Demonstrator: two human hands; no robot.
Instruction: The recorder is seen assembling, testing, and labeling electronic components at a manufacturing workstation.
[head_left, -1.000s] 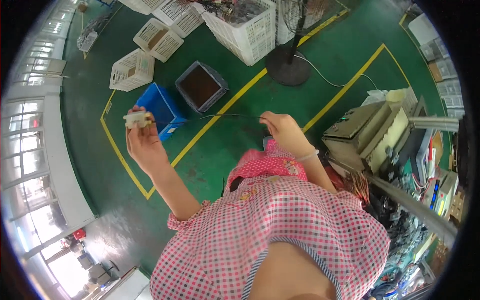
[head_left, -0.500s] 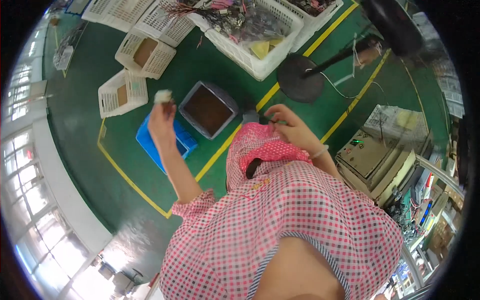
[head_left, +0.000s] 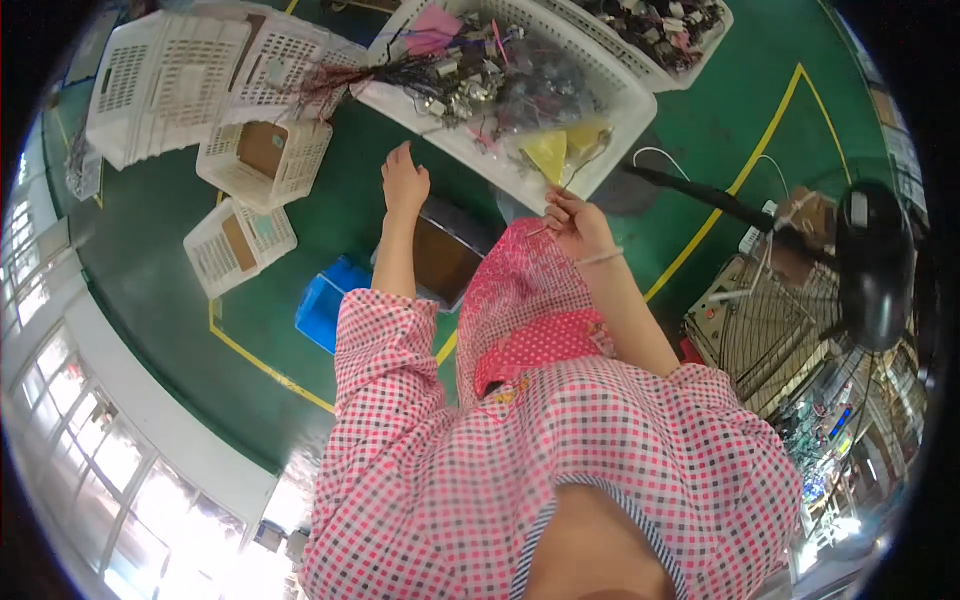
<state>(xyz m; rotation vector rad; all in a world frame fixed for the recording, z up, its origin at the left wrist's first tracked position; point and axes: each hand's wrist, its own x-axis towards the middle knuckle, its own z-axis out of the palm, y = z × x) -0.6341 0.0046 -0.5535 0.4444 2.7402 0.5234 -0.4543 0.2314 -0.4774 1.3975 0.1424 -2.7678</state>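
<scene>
My left hand is stretched out over the floor, just short of the near wall of a large white basket. Its fingers are extended, and I see nothing in them. My right hand is closed in a pinch by the basket's near right corner. A thin dark strand seems to rise from its fingertips, too fine to name. Inside the basket lie a bundle of dark wires, clear plastic bags of parts and a yellow piece. Partly behind my left forearm stands a grey bin with a brown bottom.
A blue bin stands left of the grey one. Several white baskets sit at the left, some stacked. Another white basket of parts is at the far right. A black pedestal fan stands at the right, its cable on the green floor.
My left hand has moved right and forward from above the blue bin, and the whitish thing it held is gone from it. My right hand has risen slightly. The view has shifted toward the large basket.
</scene>
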